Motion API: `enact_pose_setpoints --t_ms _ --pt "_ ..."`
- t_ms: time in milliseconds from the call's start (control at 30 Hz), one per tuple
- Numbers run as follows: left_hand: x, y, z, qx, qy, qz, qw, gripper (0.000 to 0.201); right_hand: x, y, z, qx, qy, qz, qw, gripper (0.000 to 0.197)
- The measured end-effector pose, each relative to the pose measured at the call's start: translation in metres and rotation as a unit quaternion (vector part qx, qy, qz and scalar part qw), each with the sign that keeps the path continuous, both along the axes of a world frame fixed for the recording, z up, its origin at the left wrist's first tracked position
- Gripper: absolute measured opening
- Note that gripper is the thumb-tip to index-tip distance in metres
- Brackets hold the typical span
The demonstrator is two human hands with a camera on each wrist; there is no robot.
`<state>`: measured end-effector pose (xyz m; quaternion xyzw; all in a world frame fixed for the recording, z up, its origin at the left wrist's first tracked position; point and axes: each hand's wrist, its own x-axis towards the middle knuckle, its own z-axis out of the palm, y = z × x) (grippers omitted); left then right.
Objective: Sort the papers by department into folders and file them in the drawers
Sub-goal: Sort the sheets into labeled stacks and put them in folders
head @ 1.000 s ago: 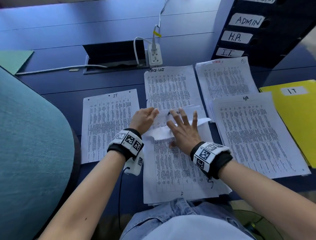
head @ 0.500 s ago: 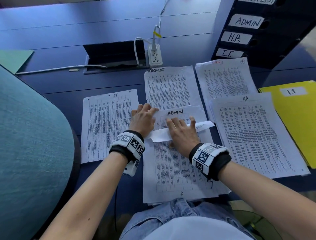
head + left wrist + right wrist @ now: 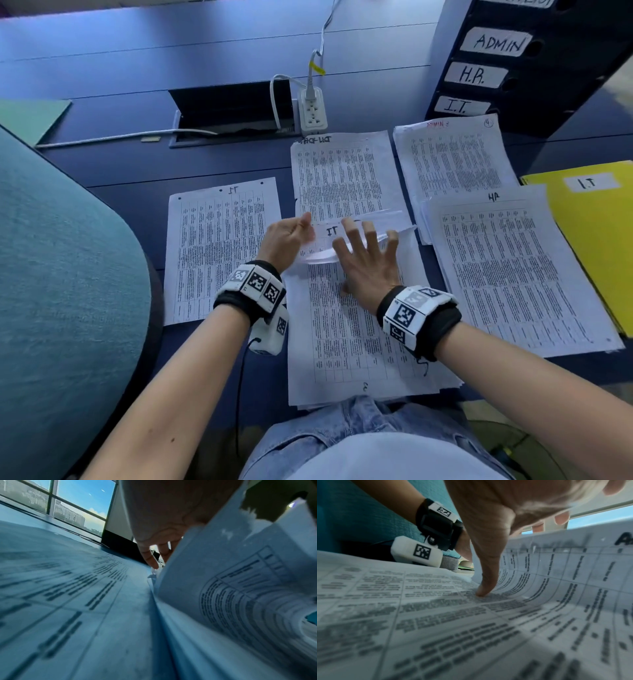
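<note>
While the left hand [image 3: 289, 240] pinched back the curled top sheets of the unsorted stack [image 3: 356, 329] at the desk's [image 3: 212, 44] near edge, the right hand [image 3: 368, 263] lay spread flat on it, so they were mid-sort, and I'd guess that exposed IT sheet [image 3: 331, 231] goes next to the IT pile [image 3: 219, 246] at left.

Left wrist view: left hand [image 3: 164, 520] at top centre, fingertips [image 3: 152, 562] down at the lifted edge of a printed sheet [image 3: 240, 581] that curls up on the right. Flat printed page [image 3: 68, 601] fills the left foreground, blurred. Window [image 3: 68, 507] behind, buildings and sky.
</note>
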<state>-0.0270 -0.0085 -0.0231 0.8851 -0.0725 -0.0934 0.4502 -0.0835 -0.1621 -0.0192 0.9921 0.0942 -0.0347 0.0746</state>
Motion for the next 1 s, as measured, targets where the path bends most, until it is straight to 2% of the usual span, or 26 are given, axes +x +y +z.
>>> enact_pose_setpoints --t_ms 33,100,167,200,333,400,467,567,600,700,767,833,867,933,967,1000 --pt "0.002 0.001 -0.001 0.005 0.01 0.012 1.0 0.044 -0.002 0.002 0.0 0.001 -0.011 0.002 1.0 0.104" --pt "0.006 0.002 -0.005 0.098 0.008 -0.001 0.995 0.041 -0.004 0.005 0.004 -0.014 -0.013 0.014 1.0 0.082" --pt "0.008 0.003 -0.007 0.211 0.011 -0.031 0.977 0.039 -0.005 0.006 0.008 -0.016 0.039 0.03 0.999 0.06" --pt "0.008 0.003 -0.007 0.241 0.011 -0.042 0.969 0.037 -0.006 0.004 0.01 -0.016 0.055 0.031 0.998 0.055" --pt "0.005 0.002 -0.007 0.271 0.002 -0.071 0.96 0.038 -0.007 0.002 0.011 -0.002 0.062 0.048 0.997 0.06" --pt "0.004 0.002 -0.006 0.253 0.007 -0.088 0.964 0.039 -0.006 0.001 0.013 0.01 0.075 0.053 0.996 0.063" --pt "0.003 0.001 -0.003 0.191 0.01 -0.104 0.976 0.052 -0.003 -0.003 0.015 0.022 0.087 0.055 0.994 0.051" --pt "-0.004 -0.006 0.01 0.005 0.044 -0.099 0.994 0.111 0.009 -0.011 0.025 0.084 0.088 0.024 0.992 0.027" --pt "-0.006 -0.009 0.016 -0.038 0.062 -0.088 0.993 0.116 0.015 -0.014 0.03 0.107 0.079 0.0 0.991 0.02" --pt "-0.009 -0.017 0.028 -0.143 0.092 -0.038 0.985 0.098 0.037 -0.028 0.047 0.143 0.029 -0.06 0.987 0.012" --pt "-0.009 -0.02 0.033 -0.208 0.08 -0.007 0.975 0.095 0.049 -0.037 0.06 0.169 -0.004 -0.102 0.98 0.014" --pt "-0.01 -0.024 0.039 -0.232 0.073 -0.007 0.97 0.091 0.058 -0.045 0.072 0.226 -0.039 -0.145 0.962 0.016" --pt "-0.01 -0.026 0.043 -0.23 0.071 -0.005 0.971 0.078 0.062 -0.048 0.078 0.27 -0.057 -0.165 0.947 0.015" --pt "-0.008 -0.031 0.048 -0.196 0.051 0.024 0.979 0.034 0.068 -0.055 0.086 0.365 -0.099 -0.194 0.905 0.014" --pt "-0.007 -0.032 0.051 -0.182 0.033 0.053 0.981 0.016 0.069 -0.059 0.088 0.398 -0.125 -0.216 0.883 0.025" --pt "-0.005 -0.033 0.055 -0.179 0.019 0.088 0.98 0.008 0.067 -0.064 0.09 0.414 -0.149 -0.244 0.864 0.041"
